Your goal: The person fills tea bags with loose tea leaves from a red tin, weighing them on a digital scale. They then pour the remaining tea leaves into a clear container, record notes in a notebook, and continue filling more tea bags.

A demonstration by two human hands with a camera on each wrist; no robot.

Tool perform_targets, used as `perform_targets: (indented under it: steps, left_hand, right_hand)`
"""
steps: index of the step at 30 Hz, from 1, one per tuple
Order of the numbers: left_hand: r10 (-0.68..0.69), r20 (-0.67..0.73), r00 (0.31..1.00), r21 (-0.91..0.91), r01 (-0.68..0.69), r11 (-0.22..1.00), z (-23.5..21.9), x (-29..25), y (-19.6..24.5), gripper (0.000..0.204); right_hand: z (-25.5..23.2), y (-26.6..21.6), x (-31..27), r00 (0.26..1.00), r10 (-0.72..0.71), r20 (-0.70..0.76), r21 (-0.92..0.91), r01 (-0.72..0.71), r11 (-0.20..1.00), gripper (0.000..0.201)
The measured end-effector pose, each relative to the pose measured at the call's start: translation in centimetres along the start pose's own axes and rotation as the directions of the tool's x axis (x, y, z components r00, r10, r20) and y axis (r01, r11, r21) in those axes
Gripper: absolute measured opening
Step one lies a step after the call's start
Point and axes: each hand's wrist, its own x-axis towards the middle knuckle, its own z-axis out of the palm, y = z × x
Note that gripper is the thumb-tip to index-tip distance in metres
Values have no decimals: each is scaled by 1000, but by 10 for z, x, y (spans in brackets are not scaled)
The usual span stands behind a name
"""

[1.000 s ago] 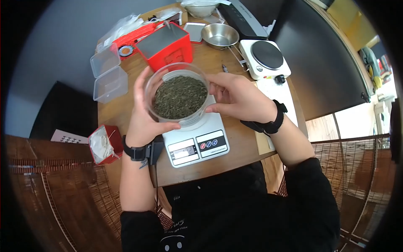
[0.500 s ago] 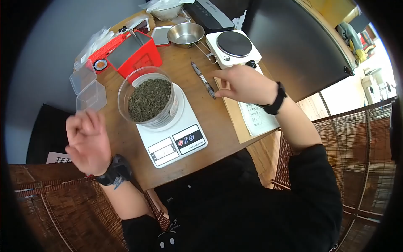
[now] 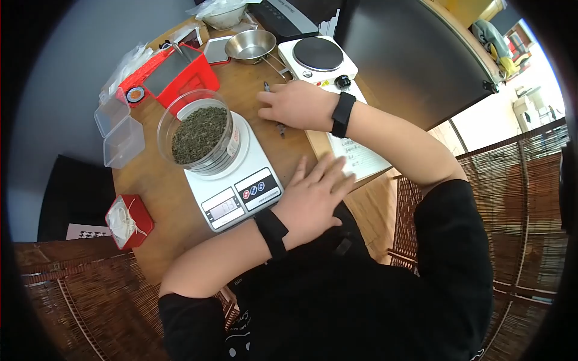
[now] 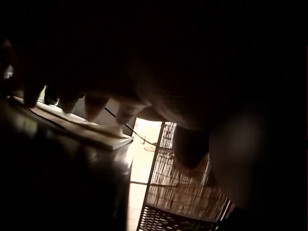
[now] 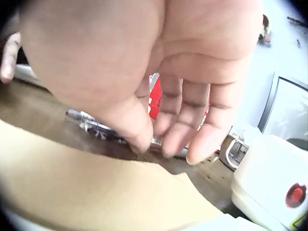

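My right hand (image 3: 298,105) reaches over a pen (image 3: 281,130) on the table. In the right wrist view the pen (image 5: 98,127) lies just behind the thumb and slightly bent fingers, with a gap between thumb and fingers. My left hand (image 3: 313,195) is spread, palm down, at the table's front edge, near the notebook (image 3: 359,157). A clear round tub (image 3: 233,143) of dried green leaves (image 3: 200,135) stands on a white kitchen scale (image 3: 256,159), which has a lit display (image 3: 224,206). Dark shadow fills much of the left wrist view.
Behind the tub stands a red bin (image 3: 195,75). A metal pan (image 3: 250,45) and white hot plate (image 3: 319,57) sit at the back right. Toward the left are a clear hinged box (image 3: 123,144) and a red box (image 3: 139,219) with white contents.
Both hands have let go of the tub, which is now on the scale. My right hand moved over to the pen; my left first lifted away left, then swung right across the scale's front.
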Motion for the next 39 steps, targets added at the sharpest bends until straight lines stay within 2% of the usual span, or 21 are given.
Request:
perform_targets:
  steps: [2,4,7,10,12,13,14,16,18,19,20,21,22,23,24,27,31,33,36,38,39]
  left_hand:
    - [-70,72,995,151,58,987,8,-3,-3,92]
    - [-91,68,993,175,78,981,4,-6,3,92]
    - [-168,121,978,322,122,939,-3,-15,10,90]
    - [-238,167,957,374,162,913,-11,-22,16,90]
    - [-245,146,958,393,171,904,-12,-27,18,89]
    - [-296,157,942,433,203,878,-10,-27,20,88]
    - [-346,163,924,475,235,848,-10,-28,21,87]
    - [-346,118,931,498,246,832,-12,-32,19,84]
    - [-411,179,894,549,256,796,-19,-31,21,82]
    - [-413,181,892,545,259,798,-22,-30,22,82]
    - [-431,191,882,549,268,791,-24,-30,23,82]
    - [-448,198,872,554,278,785,-25,-29,22,81]
    - [-448,196,872,551,280,786,-25,-29,21,81]
    - [-433,152,889,551,287,783,-25,-28,20,79]
    - [-416,105,903,552,295,780,-24,-27,20,77]
    - [-398,62,915,525,309,793,-22,-25,18,69]
    - [-404,13,915,426,360,830,-20,-18,10,58]
    - [-424,101,900,421,347,838,-19,-13,6,51]
    - [-413,165,896,424,313,850,-25,-12,4,47]
    - [-423,96,901,375,360,854,-29,-11,-1,48]
    - [-420,34,907,320,388,864,-29,-14,-6,50]
  right_hand:
    - [0,1,-2,981,-162,-110,-116,149,982,21]
    - [4,2,-2,976,-183,-119,-135,166,977,22]
    - [-1,0,1,955,-253,-152,-122,236,964,20]
    - [-15,-2,-5,946,-227,-232,-3,232,973,24]
    - [-23,-4,-14,874,-63,-482,251,206,946,34]
    - [-27,-7,-20,865,73,-497,410,160,898,35]
    - [-32,-10,-28,812,202,-548,549,168,819,24]
    - [-44,-9,-40,648,330,-687,605,256,754,17]
    - [-38,-14,-64,617,649,-445,895,285,342,18]
    - [-39,-15,-77,653,726,-217,966,252,63,19]
    - [-29,-7,-89,770,618,-158,880,394,-267,5]
    - [-14,-11,-89,753,655,-69,882,353,-313,5]
    - [3,-15,-90,729,684,21,879,313,-361,15]
    - [17,-14,-94,755,636,163,805,271,-528,28]
    - [30,-14,-97,836,522,170,685,281,-672,32]
    - [43,-18,-84,852,473,222,677,215,-704,41]
    - [47,1,-60,928,317,195,594,145,-791,55]
    - [46,10,-47,963,220,156,565,96,-819,66]
    - [50,13,-20,976,166,141,528,67,-846,72]
    - [46,14,-6,967,154,204,590,4,-807,80]
    - [52,16,2,990,90,106,579,12,-815,83]
